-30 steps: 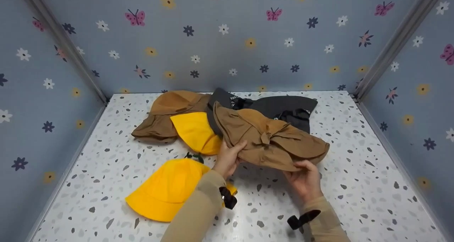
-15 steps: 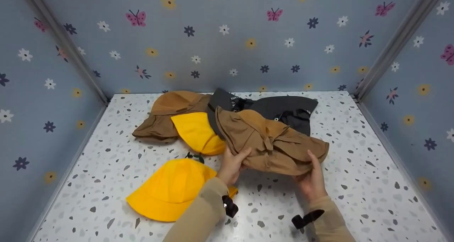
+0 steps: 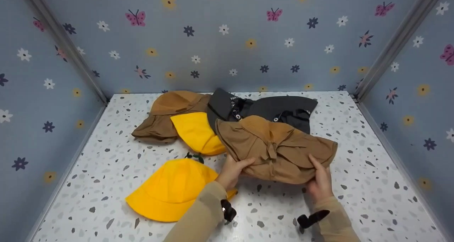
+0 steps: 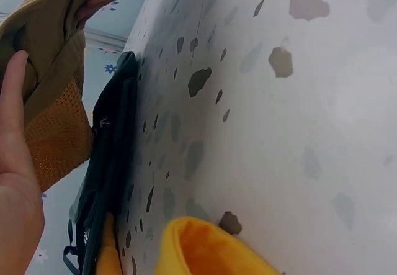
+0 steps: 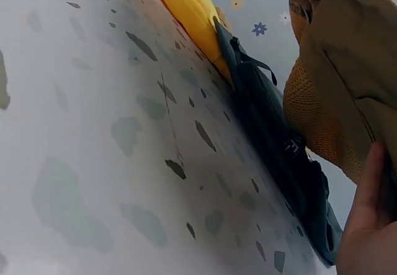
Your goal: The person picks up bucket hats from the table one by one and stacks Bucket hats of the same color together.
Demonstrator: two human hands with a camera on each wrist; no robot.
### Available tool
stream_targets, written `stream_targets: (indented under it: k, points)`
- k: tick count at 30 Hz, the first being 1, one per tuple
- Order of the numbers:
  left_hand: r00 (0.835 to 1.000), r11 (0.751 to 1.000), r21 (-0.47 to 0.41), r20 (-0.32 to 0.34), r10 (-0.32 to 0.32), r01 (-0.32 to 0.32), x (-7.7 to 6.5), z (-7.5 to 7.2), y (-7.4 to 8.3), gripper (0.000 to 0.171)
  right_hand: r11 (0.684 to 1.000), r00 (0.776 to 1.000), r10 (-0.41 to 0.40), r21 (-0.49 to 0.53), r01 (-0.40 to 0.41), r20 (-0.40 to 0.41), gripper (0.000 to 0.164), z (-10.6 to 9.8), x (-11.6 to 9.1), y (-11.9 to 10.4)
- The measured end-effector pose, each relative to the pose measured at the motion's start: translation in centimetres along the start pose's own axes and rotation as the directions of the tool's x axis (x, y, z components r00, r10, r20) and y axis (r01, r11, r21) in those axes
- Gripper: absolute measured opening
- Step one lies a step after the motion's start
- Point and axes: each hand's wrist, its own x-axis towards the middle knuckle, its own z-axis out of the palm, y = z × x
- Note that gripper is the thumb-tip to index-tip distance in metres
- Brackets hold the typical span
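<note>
A brown sun hat (image 3: 248, 142) with a mesh crown and a small knotted tie is held up between both hands in the head view. My left hand (image 3: 232, 171) grips its lower left edge, thumb on top and the other fingers hidden beneath. On the lower right edge my right hand (image 3: 321, 181) pinches the cloth the same way. Both wrist views show the hat raised above the table, its orange-brown mesh (image 4: 59, 138) hanging on the far side. A black hat (image 3: 283, 105) lies behind it, partly covered in the head view.
Near my left forearm sits a yellow bucket hat (image 3: 173, 189) with a green sprout-like trim. Further back lie another yellow hat (image 3: 195, 132) and a second brown hat (image 3: 177, 103). Flower-printed walls (image 3: 227, 50) enclose the speckled table (image 3: 369, 185) at the back and sides.
The brown hat has come down and toward me, levelling out and uncovering more of the black hat. My right hand has shifted its grip, its thumb now on top of the brim.
</note>
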Motion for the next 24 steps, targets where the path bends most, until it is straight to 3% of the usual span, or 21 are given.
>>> stream_targets:
  k: [12,20,24]
  points:
    - [0.994,0.994,0.019,0.017,-0.106,0.105,-0.2,-0.5,0.1,0.072,0.998,0.999,-0.049,-0.047,0.049,0.005,0.056,-0.3,0.0,-0.3]
    - [0.973,0.971,0.085,0.033,-0.228,0.225,-0.2,-1.2,1.1,0.069,0.998,0.998,-0.057,0.017,0.057,0.034,0.041,-0.9,-0.2,-1.6]
    - [0.970,0.968,0.075,0.034,-0.242,0.239,-0.3,-1.8,1.4,0.072,0.998,0.993,-0.057,-0.015,0.059,0.099,0.036,-1.6,-0.4,-2.5]
